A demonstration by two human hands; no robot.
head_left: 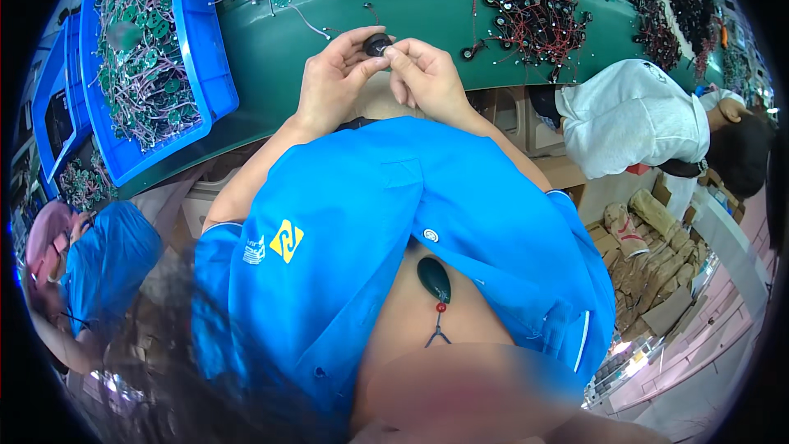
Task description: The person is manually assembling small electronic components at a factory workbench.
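Above the near edge of the green table, both my hands meet around a small black round part (pixel 376 43) with a pale shiny spot at its lower edge. Thumb and fingers of my left hand (pixel 339 74) grip it from the left. My right hand (pixel 429 78) is closed from the other side, thumb and forefinger pinched at the shiny spot. Whether those fingertips hold the part itself or something tiny on it is too small to tell. A short thin wire (pixel 371 11) lies on the table just beyond my hands.
At the left, a blue bin (pixel 220 74) holds many green circuit boards with pale wires. A heap of black round parts with red wires (pixel 530 16) lies right of centre on the green table (pixel 411 2). Co-workers sit at right (pixel 637 119) and left (pixel 111 251); cardboard (pixel 657 279) lies at lower right.
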